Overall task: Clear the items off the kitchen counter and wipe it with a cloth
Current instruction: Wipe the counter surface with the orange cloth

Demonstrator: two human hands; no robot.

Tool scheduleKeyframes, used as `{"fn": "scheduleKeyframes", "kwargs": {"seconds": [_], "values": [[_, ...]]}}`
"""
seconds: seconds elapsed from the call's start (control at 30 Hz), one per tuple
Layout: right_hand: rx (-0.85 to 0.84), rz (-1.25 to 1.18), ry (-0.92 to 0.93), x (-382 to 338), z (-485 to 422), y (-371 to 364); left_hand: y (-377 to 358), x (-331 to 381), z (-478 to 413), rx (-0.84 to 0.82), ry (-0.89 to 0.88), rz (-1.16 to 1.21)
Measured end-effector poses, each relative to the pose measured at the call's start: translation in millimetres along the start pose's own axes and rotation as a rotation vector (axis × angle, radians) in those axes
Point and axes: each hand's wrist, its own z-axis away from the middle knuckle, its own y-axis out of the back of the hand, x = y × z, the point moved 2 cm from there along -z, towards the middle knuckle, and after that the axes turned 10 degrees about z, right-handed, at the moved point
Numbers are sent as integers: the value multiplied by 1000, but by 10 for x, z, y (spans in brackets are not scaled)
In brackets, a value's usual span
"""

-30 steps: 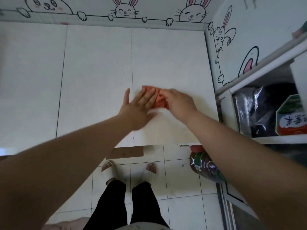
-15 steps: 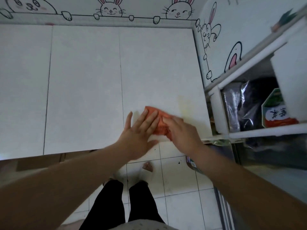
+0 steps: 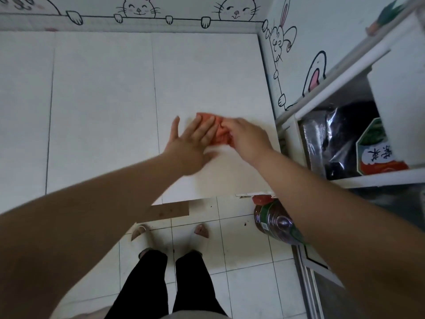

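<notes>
Orange cloth [image 3: 220,132] sits toward the counter's [image 3: 103,111] right edge, about midway front to back, pinned under both palms: left hand [image 3: 194,143] flat with fingers spread, right hand [image 3: 247,139] bunched over its right side, probably to press it down for the wipe. Counter carries nothing else. Packet [image 3: 377,148] on the shelf [image 3: 377,178] at right has printed characters, unreadable.

Matt white counter [image 3: 103,100], crumpled orange cloth [image 3: 222,134], glossy plastic bottle [image 3: 276,223], shiny floor tiles [image 3: 248,284]
</notes>
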Motion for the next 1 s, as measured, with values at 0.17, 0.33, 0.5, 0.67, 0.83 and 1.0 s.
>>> {"fn": "scheduleKeyframes", "kwargs": {"seconds": [0.17, 0.33, 0.5, 0.67, 0.83, 1.0], "values": [[4, -13, -73, 99, -410, 110, 155, -24, -374, -27, 91, 74], [71, -73, -30, 62, 299, -97, -53, 221, 54, 8, -18, 72], [69, -90, -7, 88, 1231, -335, -451, 575, 694, 28, -189, 60], [31, -73, -22, 144, 1458, -459, -547, 692, 822, -8, -193, 67], [18, 20, -45, 247, 939, -269, -266, 556, 447, -15, -178, 64], [66, -41, -127, 458, -59, 19, 129, 343, -420, -3, -17, 76]]}}
